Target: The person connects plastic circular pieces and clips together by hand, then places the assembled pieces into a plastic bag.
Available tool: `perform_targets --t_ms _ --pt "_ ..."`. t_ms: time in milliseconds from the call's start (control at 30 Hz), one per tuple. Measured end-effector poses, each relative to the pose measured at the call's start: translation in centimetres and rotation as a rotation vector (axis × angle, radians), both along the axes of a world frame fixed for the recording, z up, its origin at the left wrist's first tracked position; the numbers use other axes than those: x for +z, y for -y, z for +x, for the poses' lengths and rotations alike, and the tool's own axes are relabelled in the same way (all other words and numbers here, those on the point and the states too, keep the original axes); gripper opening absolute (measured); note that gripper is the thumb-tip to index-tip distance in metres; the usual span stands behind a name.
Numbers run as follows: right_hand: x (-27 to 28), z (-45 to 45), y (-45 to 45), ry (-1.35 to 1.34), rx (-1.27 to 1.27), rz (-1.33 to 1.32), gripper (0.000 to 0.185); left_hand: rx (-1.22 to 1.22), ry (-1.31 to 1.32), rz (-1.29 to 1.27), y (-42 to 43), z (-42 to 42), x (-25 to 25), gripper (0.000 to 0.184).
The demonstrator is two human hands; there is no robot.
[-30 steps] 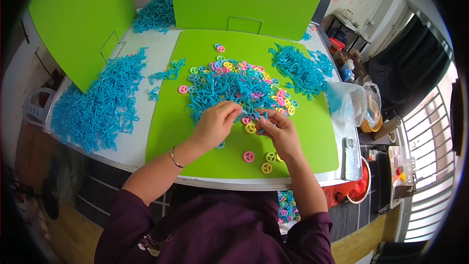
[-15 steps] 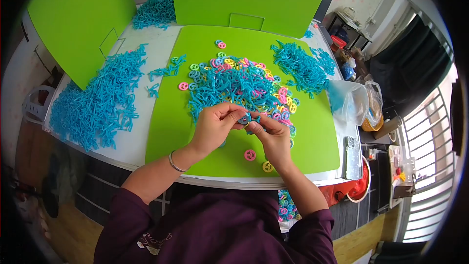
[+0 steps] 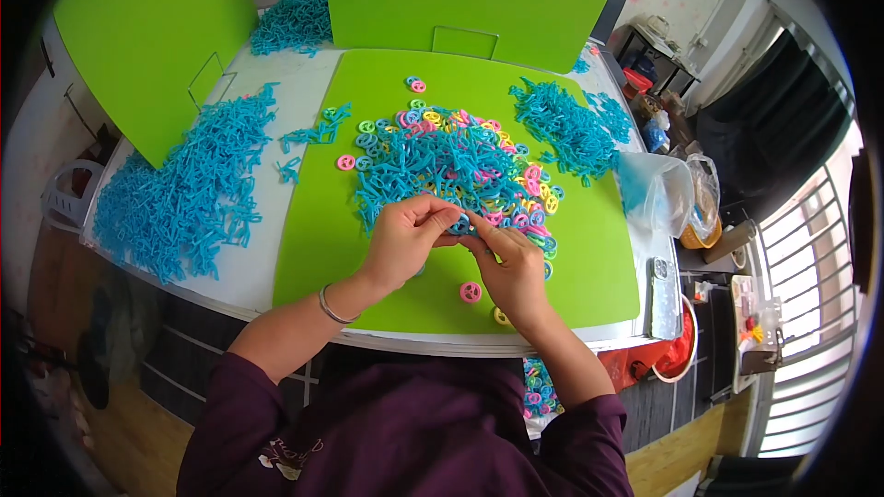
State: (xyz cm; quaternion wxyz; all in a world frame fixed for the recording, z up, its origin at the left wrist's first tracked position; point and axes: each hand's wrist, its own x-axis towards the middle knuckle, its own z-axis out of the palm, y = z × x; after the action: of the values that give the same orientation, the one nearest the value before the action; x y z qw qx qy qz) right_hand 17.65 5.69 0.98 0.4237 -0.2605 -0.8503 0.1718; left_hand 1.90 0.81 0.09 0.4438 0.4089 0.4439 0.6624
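Wheel (image 3: 463, 225), small and blue, lies between the fingertips of left hand (image 3: 405, 235) and right hand (image 3: 512, 262). Thumb and fingers of each are nearly together, pinching it.

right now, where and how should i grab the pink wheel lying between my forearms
Probably pinch the pink wheel by opposite sides of its outer rim, coming from above and its left. It lies flat, so the round rim offers two facing edges, and the green mat is bare on that side, while the right hand is close on the other.
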Motion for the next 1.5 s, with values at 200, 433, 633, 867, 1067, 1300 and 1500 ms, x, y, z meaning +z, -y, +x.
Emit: perform_targets --t_ms 200,433,633,867,1067,1300,1500 --pt "-0.1 0.1 0.4 0.053 -0.129 -0.004 0.035 0.059 -0.218 0.104 -0.1 0.5 -0.4 0.014" --pt "1.1 2.1 -1.2 -0.272 0.45 -0.689 0.069 -0.145 0.143 -0.163 -0.2 -1.4 1.3 0.02" --pt "1.8 2.0 -2.5 0.098 0.381 0.484 0.042 -0.346 0.192 -0.307 -0.2 -2.5 1.3 0.027" --pt "0.9 3.2 -2.5 -0.28 0.442 -0.62 0.013 -0.356 -1.251 -0.19 1.6 -4.3 2.8 0.026" --pt "0.5 2.7 -3.1 -0.569 0.589 -1.21 0.013 -0.318 -1.378 -0.083 1.3 -4.9 1.0 0.027" --pt "-0.5 1.9 -2.5 -0.335 0.599 -1.133 0.015 -0.331 -0.016 -0.295 0.0 -2.5 1.3 0.017" --pt "0.0 1.6 -1.4 -0.253 0.511 -1.023 0.014 -0.434 0.413 -0.429 0.4 -1.5 1.1 0.01"
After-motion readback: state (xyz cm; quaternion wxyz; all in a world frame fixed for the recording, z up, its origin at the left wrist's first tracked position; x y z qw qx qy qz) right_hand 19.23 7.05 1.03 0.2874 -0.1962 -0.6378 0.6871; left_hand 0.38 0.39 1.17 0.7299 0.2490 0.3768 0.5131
